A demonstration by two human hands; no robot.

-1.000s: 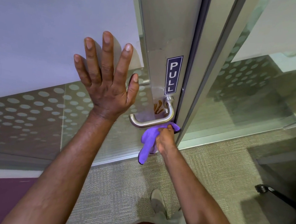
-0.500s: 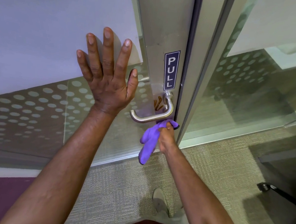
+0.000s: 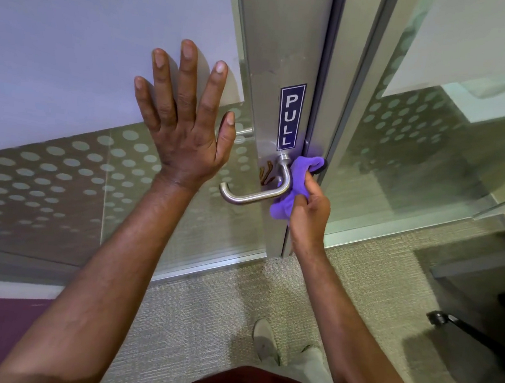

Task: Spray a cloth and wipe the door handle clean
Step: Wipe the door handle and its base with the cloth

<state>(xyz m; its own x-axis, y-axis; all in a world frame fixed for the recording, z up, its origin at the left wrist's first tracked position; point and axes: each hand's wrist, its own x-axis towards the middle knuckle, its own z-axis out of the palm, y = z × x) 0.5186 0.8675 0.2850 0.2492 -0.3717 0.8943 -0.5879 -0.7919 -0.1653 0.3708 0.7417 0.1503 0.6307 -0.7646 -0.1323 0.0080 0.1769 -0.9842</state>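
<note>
- The right hand (image 3: 309, 215) has moved up from under the lever door handle (image 3: 254, 191) to its right side, beside the bend near the door edge.
- Its fingers are curled around the bunched purple cloth (image 3: 295, 183), which now presses against the handle's bend and neck; half a second ago the cloth hung below the lever.
- The cloth's upper fold reaches the dark door edge just below the blue PULL sign (image 3: 290, 117).
- The left hand (image 3: 183, 129) stays flat on the frosted glass door panel (image 3: 73, 50), fingers straight and spread, just left of the handle.
- Brown smears (image 3: 266, 174) remain on the metal door stile (image 3: 278, 39) behind the lever.
- A shoe (image 3: 265, 340) stands on the carpet (image 3: 202, 310) below.
</note>
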